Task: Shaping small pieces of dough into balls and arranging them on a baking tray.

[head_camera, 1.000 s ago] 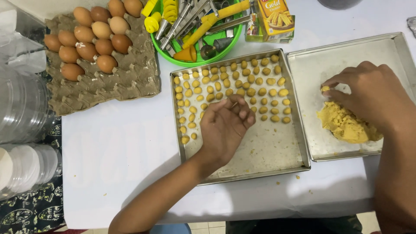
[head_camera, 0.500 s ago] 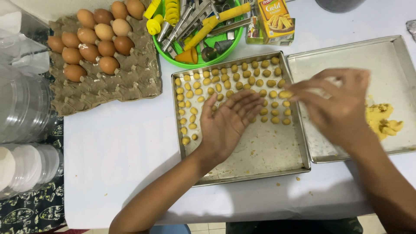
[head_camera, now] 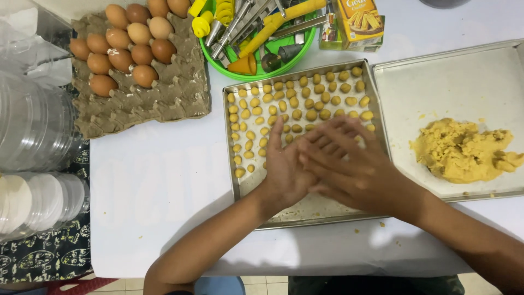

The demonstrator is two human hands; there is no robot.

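- Left hand (head_camera: 286, 166) palm up, right hand (head_camera: 349, 164) laid flat across it; palms pressed together, fingers extended. Whether a dough piece sits between them cannot be told; hidden by the right hand.
- Directly beneath both hands: metal baking tray (head_camera: 240, 191), long axis running away from the body, far half filled with rows of small dough balls (head_camera: 305, 104).
- Balls judged soft, light, easily dented; best taken with fingertips at the sides, gentle pressure only. Round, so no pointing direction.
- Right of the right hand: second tray (head_camera: 464, 71) holding a lump of yellow dough (head_camera: 458, 153), judged crumbly and sticky.
- Beyond the fingertips: green bowl (head_camera: 256, 74) of utensils.
- Far left of the left hand: egg carton (head_camera: 158, 104) with brown eggs (head_camera: 131, 41).
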